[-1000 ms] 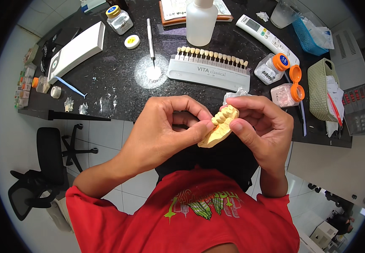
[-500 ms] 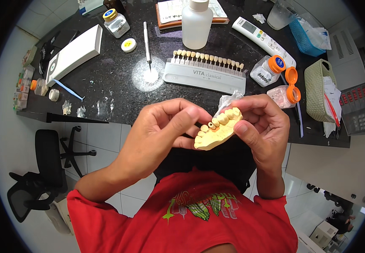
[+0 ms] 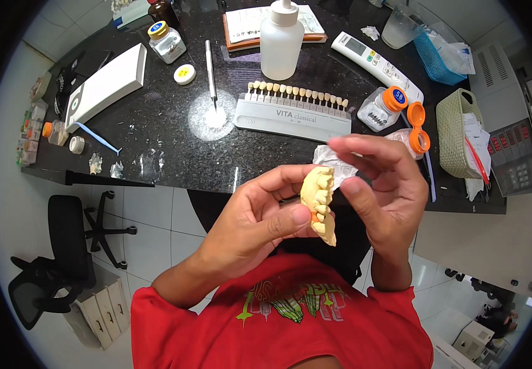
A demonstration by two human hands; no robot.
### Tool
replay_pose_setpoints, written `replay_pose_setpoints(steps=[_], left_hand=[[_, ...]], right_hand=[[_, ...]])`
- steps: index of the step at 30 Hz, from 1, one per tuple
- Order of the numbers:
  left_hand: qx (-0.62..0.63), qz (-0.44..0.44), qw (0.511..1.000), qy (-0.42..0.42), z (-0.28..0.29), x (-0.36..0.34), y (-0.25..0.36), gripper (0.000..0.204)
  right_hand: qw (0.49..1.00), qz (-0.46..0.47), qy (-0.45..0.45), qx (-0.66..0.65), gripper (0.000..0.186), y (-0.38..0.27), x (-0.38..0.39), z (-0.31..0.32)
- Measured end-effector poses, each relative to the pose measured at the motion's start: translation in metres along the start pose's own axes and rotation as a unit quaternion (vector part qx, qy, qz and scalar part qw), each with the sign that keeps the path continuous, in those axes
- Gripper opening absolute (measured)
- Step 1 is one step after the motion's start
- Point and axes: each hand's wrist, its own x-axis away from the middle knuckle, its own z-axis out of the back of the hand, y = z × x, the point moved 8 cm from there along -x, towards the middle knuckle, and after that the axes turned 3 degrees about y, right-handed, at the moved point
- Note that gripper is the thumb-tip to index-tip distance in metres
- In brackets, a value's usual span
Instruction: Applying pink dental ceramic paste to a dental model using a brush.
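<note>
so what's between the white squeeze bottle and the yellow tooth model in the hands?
In the head view, the tooth shade guide lies on the black counter between the white squeeze bottle and the yellow tooth model.

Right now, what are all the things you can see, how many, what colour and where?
Tooth model: one, yellow, held up before the counter.
Tooth colour guide: one, white tray, counter middle.
Squeeze bottle: one, white, counter back.
Remote control: one, white, back right.
Small jar: one, clear with orange cap, right.
Woven basket: one, pale green, far right.
Flat box: one, white, left.
Office chair: one, black, floor left.
Left hand: grips the tooth model.
Right hand: thumb on the model, fingers spread.
</note>
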Motion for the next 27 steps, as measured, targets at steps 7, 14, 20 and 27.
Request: replay_pose_setpoints(steps=[7,14,20,27], left_hand=[[-0.089,-0.15,0.983,0.055,0.011,0.005,0.016,0.045],[-0.154,-0.214,0.964,0.043,0.007,0.009,0.025,0.043],[-0.191,-0.248,0.948,0.05,0.002,0.01,0.029,0.043],[-0.217,-0.263,0.938,0.059,0.009,0.01,0.027,0.043]], right_hand=[[0.993,-0.023,-0.025,0.113,0.007,-0.01,0.007,0.006],[0.99,-0.081,-0.067,0.095,0.01,0.0,0.009,-0.002],[0.988,-0.081,-0.055,0.119,0.011,-0.004,0.007,-0.004],[0.984,-0.082,-0.061,0.147,0.01,-0.003,0.007,-0.006]])
